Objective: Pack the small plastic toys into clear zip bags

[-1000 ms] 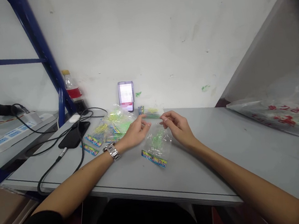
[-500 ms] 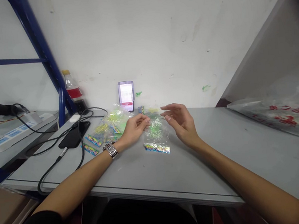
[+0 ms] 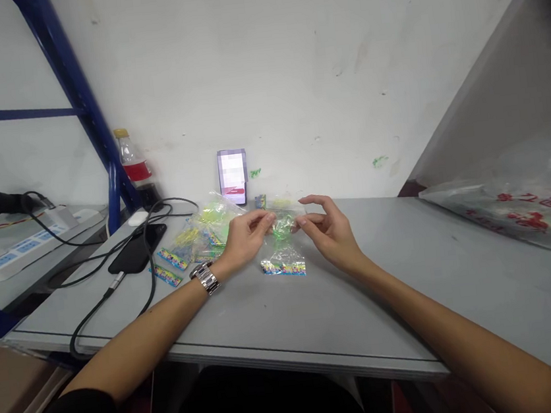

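Roughly mid-frame, a small clear bag (image 3: 282, 251) with green contents sits between the two hands, its long axis running up and down the picture and its printed strip (image 3: 284, 269) pointing toward the bottom edge. The left hand (image 3: 248, 237) pinches the upper left end between thumb and fingers; the right hand (image 3: 331, 232) pinches the upper right side, index finger raised clear. A second ago the strip lay lower and slanted; now it is higher, nearly level, and the bag's upper part is bunched up. Close to the left hand, a heap of similar packets (image 3: 214, 215) crowds that side. Bare grey desk (image 3: 403, 278) stretches below the strip to the front edge, and right of the right hand toward a large plastic bag (image 3: 520, 218) with red print at the frame's right. Behind, the wall (image 3: 316, 89) bounds the desk.
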### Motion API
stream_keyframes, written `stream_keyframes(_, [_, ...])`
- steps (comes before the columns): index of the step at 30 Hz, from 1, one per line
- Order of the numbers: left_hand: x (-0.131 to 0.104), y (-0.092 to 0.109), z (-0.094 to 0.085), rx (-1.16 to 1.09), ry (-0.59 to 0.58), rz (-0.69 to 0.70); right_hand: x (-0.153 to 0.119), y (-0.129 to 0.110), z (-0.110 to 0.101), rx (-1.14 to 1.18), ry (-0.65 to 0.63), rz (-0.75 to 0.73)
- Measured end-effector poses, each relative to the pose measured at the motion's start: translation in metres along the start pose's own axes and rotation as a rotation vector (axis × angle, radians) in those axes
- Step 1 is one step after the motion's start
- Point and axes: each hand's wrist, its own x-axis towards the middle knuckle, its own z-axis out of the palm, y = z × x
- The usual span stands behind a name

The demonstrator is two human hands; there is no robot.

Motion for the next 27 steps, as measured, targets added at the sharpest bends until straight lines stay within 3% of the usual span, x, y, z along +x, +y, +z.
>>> stream_keyframes(3, [0.002,-0.001,-0.001,-0.027,0.049,-0.024,0.001,0.001,-0.002,0.044,0.034,0.002])
stream_keyframes(18, [0.004,0.002,-0.003,-0.091,0.075,-0.078,0.006,0.0,-0.003,0.14,0.055,0.039])
stream_keyframes(27, [0.006,0.003,-0.003,-0.284,0.065,-0.179,0.009,0.01,-0.003,0.312,0.029,0.092])
